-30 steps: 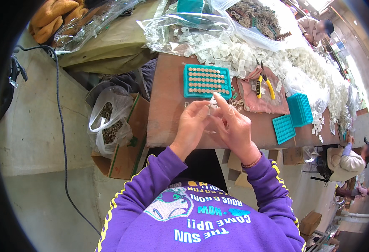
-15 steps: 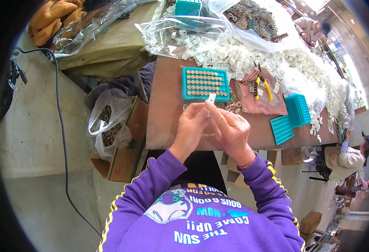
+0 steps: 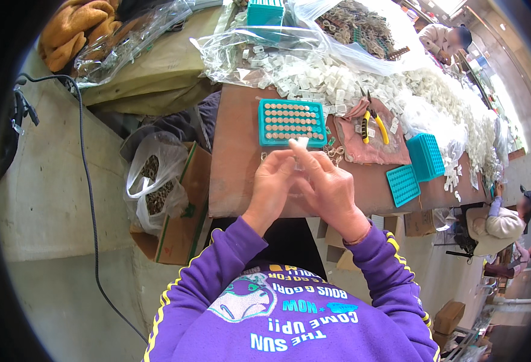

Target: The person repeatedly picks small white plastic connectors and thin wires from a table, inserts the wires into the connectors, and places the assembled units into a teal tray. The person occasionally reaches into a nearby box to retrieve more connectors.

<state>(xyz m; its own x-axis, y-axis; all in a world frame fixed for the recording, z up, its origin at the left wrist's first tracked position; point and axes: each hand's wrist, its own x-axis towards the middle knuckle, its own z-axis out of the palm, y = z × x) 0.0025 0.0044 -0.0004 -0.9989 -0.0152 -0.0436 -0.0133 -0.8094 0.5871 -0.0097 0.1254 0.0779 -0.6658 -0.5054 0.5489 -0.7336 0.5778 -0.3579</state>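
My left hand [image 3: 270, 187] and my right hand [image 3: 333, 192] meet above the near part of the brown table, fingers closed and fingertips together. A small white translucent plastic piece [image 3: 302, 142] sticks up from between the fingertips; its lower part is hidden by them. Just beyond the fingers lies a teal tray [image 3: 262, 123] with rows of small round metallic pieces [image 3: 289, 120] in its holes. Several holes on its right side show no metallic piece. Small ring-like metal parts [image 3: 336, 154] are scattered next to the tray.
Yellow-handled pliers [image 3: 367, 125] rest on a pink cloth [image 3: 350, 145]. Stacked teal trays [image 3: 425, 157] and a single one [image 3: 403, 184] stand right. White plastic pieces [image 3: 338, 87] heap behind. Left of the table, a plastic bag [image 3: 178, 199] of small parts sits in a cardboard box [image 3: 184, 238]. Other people work at right.
Both hands stay together around the white piece, with only slight finger movement; its top now shows lower against the tray's near edge. The whole view has shifted slightly.
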